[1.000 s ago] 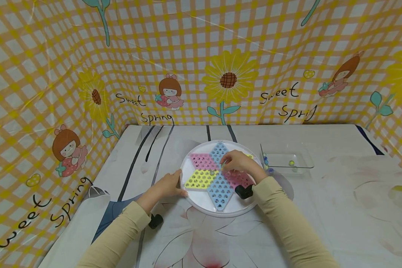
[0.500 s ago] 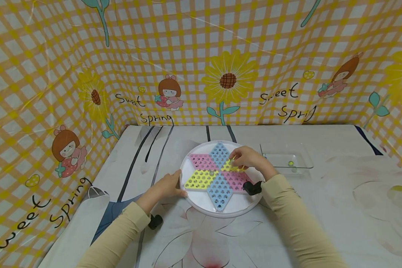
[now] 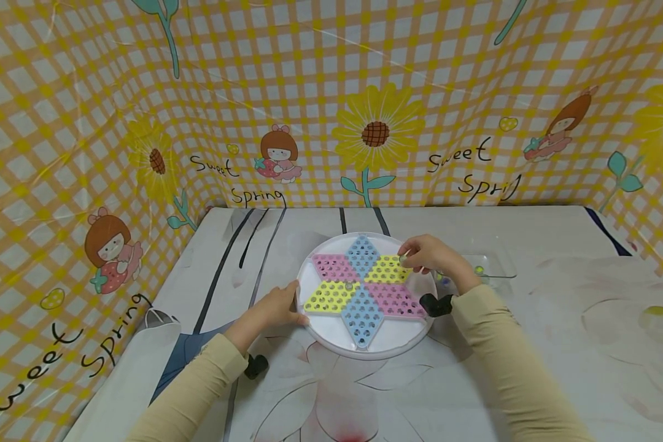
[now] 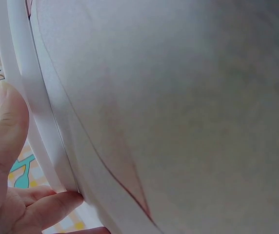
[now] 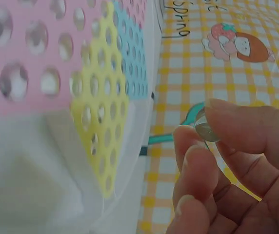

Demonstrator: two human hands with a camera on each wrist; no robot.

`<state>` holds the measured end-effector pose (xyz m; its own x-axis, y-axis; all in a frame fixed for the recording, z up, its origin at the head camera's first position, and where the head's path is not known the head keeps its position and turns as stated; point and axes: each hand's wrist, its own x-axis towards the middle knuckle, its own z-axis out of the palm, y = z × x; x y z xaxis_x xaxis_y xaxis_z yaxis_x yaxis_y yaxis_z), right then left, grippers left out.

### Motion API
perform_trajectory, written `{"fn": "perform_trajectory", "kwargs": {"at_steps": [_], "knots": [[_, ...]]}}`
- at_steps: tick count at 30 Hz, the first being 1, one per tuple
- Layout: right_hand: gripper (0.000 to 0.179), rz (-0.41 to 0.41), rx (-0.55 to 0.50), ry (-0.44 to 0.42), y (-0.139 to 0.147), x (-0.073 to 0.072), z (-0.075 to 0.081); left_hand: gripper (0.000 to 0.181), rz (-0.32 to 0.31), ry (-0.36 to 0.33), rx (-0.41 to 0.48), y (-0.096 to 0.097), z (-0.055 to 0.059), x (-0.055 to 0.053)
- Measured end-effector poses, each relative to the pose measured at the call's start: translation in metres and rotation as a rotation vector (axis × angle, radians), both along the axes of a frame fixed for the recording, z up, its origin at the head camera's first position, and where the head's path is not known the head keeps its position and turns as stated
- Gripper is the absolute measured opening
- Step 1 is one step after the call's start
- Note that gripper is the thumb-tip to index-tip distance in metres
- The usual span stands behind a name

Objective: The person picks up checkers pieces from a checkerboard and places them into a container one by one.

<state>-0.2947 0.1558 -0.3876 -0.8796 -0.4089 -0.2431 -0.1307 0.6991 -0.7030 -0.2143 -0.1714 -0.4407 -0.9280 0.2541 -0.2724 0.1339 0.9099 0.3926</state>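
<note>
My left hand [image 3: 279, 305] grips the left edge of a round white Chinese checkers board [image 3: 323, 336], with thumb and fingertips at its rim in the left wrist view. Pink, yellow and blue points with holes form a star on the board. Over the outer tip of its right yellow point, my right hand [image 3: 433, 256] pinches a clear glass marble [image 5: 207, 127] between thumb and forefinger. Another marble [image 3: 349, 285] sits near the star's centre, at the inner end of the left yellow point.
To the right of the board stands a clear tray [image 3: 503, 274], partly hidden by the right hand. A yellow-green marble [image 3: 479, 270] and a few other marbles show in it. A checked cloth [image 3: 320, 73] hangs behind the white-covered table [image 3: 558, 344].
My right hand has moved right from the star's centre, across the yellow point to its outer tip. My left hand stays at the board's edge.
</note>
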Motion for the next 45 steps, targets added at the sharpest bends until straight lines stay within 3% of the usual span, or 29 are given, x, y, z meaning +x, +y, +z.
{"fn": "perform_trajectory", "kwargs": {"at_steps": [8,13,31,45], "knots": [[0.032,-0.072,0.013,-0.026,0.019,0.000,0.007,0.092,0.005,-0.010,0.003,0.000,-0.001,0.000],[0.035,-0.075,0.016,-0.030,0.031,-0.001,0.008,0.092,0.013,-0.016,0.002,-0.001,-0.001,0.001],[0.038,-0.116,0.053,-0.049,0.071,0.001,-0.001,0.093,0.000,-0.004,-0.004,-0.001,-0.004,0.001],[0.042,-0.149,0.035,-0.075,0.085,0.000,-0.004,0.093,0.000,0.000,0.000,-0.001,-0.002,0.000]]}}
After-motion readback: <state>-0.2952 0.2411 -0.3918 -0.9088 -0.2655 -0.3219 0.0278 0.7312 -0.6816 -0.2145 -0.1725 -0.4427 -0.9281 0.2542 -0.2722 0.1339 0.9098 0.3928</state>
